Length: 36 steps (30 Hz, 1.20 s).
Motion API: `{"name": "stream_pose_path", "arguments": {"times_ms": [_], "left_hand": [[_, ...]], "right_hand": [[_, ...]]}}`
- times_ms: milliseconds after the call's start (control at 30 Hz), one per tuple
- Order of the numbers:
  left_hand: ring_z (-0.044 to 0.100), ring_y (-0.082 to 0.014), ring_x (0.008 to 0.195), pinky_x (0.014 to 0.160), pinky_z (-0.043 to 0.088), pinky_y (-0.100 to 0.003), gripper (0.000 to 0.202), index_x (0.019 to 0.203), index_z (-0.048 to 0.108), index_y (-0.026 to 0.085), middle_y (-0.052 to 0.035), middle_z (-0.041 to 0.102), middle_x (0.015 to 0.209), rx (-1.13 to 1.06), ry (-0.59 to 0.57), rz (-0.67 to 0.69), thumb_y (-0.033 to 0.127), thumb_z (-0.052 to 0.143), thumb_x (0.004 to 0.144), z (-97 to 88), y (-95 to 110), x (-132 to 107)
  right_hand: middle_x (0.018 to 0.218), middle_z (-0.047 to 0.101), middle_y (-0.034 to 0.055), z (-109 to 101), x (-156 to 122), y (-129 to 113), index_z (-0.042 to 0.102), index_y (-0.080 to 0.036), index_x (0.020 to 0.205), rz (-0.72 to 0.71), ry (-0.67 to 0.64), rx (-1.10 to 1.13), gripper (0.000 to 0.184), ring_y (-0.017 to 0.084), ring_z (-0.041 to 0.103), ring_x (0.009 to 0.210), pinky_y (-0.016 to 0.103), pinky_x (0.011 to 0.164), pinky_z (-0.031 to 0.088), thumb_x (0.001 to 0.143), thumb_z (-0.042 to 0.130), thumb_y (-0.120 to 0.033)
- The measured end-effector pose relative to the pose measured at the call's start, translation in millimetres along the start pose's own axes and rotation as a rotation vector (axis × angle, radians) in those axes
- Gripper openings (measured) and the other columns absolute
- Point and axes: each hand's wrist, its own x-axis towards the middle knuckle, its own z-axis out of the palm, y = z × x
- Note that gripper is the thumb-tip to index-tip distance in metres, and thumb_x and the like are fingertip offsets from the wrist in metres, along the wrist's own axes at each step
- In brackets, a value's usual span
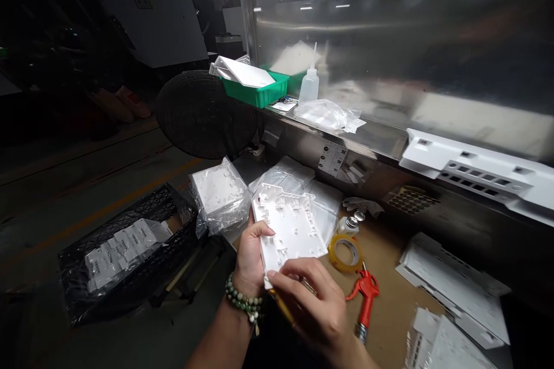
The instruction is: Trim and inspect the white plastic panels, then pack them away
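Note:
My left hand [251,253] grips a white plastic cover [292,230] by its left side, thumb on the inner face. The cover is tilted toward me and shows clips, ribs and small posts. My right hand [315,294] is closed at the cover's lower corner, its fingertips touching the edge there. A bit of metal glints between the right fingers, and a yellow strip [283,308] shows below them; I cannot tell what they belong to. Just right of the cover lie a roll of yellow tape [345,252] and a red air blow gun [366,300].
A bagged stack of white covers [219,190] stands left of my hands, above a black crate [71,294] of wrapped parts. White housings [454,288] lie at right; another [480,170] rests on the shelf. The shelf also bears a green bin [259,95] and squeeze bottle [309,87].

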Motion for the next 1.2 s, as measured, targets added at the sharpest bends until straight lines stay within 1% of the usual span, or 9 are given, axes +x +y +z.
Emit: {"name": "stream_pose_path", "arguments": {"times_ms": [100, 200, 367, 467, 600, 733, 967, 1100, 1200], "left_hand": [[0.068, -0.0412, 0.115, 0.108, 0.046, -0.06, 0.083, 0.141, 0.056, 0.012, -0.0139, 0.075, 0.123, -0.036, -0.029, -0.089, 0.012, 0.055, 0.057, -7.1, 4, 2], [0.065, -0.0422, 0.121, 0.111, 0.043, -0.062, 0.087, 0.144, 0.053, 0.01, -0.0151, 0.073, 0.127, -0.068, -0.041, -0.103, 0.013, 0.053, 0.057, -19.5, 15, 3], [0.056, -0.0378, 0.134, 0.118, 0.034, -0.061, 0.087, 0.148, 0.05, 0.017, -0.0093, 0.07, 0.135, -0.075, -0.215, -0.013, 0.012, 0.048, 0.061, -36.4, 39, -4], [0.049, -0.0341, 0.141, 0.121, 0.028, -0.059, 0.086, 0.149, 0.05, 0.023, -0.0041, 0.067, 0.14, -0.127, -0.361, -0.023, 0.014, 0.045, 0.064, -45.3, 48, -9], [0.041, -0.0299, 0.147, 0.124, 0.02, -0.056, 0.08, 0.148, 0.051, 0.03, 0.0017, 0.063, 0.145, -0.225, -0.467, -0.063, 0.017, 0.042, 0.069, -60.0, 53, -12], [0.036, -0.028, 0.15, 0.125, 0.017, -0.053, 0.079, 0.147, 0.053, 0.032, 0.0039, 0.062, 0.146, -0.24, -0.509, -0.08, 0.017, 0.042, 0.07, -68.8, 51, -14], [0.036, -0.0306, 0.149, 0.124, 0.018, -0.057, 0.08, 0.145, 0.055, 0.035, 0.0064, 0.061, 0.146, -0.202, -0.397, -0.105, 0.015, 0.044, 0.068, -71.3, 52, -17], [0.034, -0.0314, 0.15, 0.124, 0.016, -0.057, 0.079, 0.146, 0.055, 0.034, 0.0052, 0.06, 0.148, -0.169, -0.405, -0.08, 0.015, 0.044, 0.069, -80.0, 54, -17], [0.032, -0.032, 0.15, 0.124, 0.014, -0.057, 0.079, 0.145, 0.056, 0.033, 0.0048, 0.058, 0.149, -0.194, -0.402, -0.092, 0.017, 0.046, 0.069, -82.0, 54, -19]], "right_hand": [[0.099, 0.066, 0.0102, 3, -6, 1, 0.067, -0.017, 0.123, 0.0, -0.023, 0.001, 0.031, 0.019, 0.062, 0.089, 0.03, 0.073, 0.053, 0.094, 0.062, -0.008], [0.102, 0.066, 0.0094, -14, -22, 16, 0.068, -0.019, 0.122, 0.068, -0.05, -0.02, 0.03, 0.019, 0.064, 0.092, 0.029, 0.076, 0.055, 0.095, 0.06, -0.009], [0.111, 0.065, 0.0066, -70, -51, 55, 0.073, -0.027, 0.114, 0.294, 0.188, -0.242, 0.026, 0.018, 0.066, 0.1, 0.027, 0.084, 0.053, 0.096, 0.06, -0.014], [0.108, 0.065, 0.0049, -90, -58, 63, 0.075, -0.028, 0.11, 0.338, 0.269, -0.336, 0.022, 0.018, 0.066, 0.098, 0.027, 0.081, 0.053, 0.094, 0.064, -0.017], [0.109, 0.066, 0.0061, -86, -55, 57, 0.074, -0.027, 0.113, 0.282, 0.21, -0.304, 0.028, 0.019, 0.066, 0.1, 0.03, 0.084, 0.055, 0.094, 0.062, -0.011], [0.106, 0.067, 0.0071, -73, -53, 56, 0.073, -0.026, 0.114, 0.229, 0.108, -0.311, 0.029, 0.02, 0.065, 0.099, 0.033, 0.083, 0.056, 0.095, 0.058, -0.009], [0.107, 0.067, 0.0075, -73, -62, 68, 0.069, -0.025, 0.12, 0.176, 0.073, -0.317, 0.034, 0.021, 0.065, 0.1, 0.035, 0.082, 0.056, 0.094, 0.057, -0.006], [0.104, 0.068, 0.0066, -77, -63, 71, 0.072, -0.026, 0.116, 0.148, 0.028, -0.356, 0.031, 0.02, 0.065, 0.096, 0.033, 0.078, 0.057, 0.095, 0.058, -0.007], [0.104, 0.066, 0.0073, -81, -59, 62, 0.072, -0.025, 0.116, 0.174, 0.082, -0.361, 0.03, 0.019, 0.065, 0.095, 0.033, 0.078, 0.057, 0.094, 0.061, -0.008]]}}
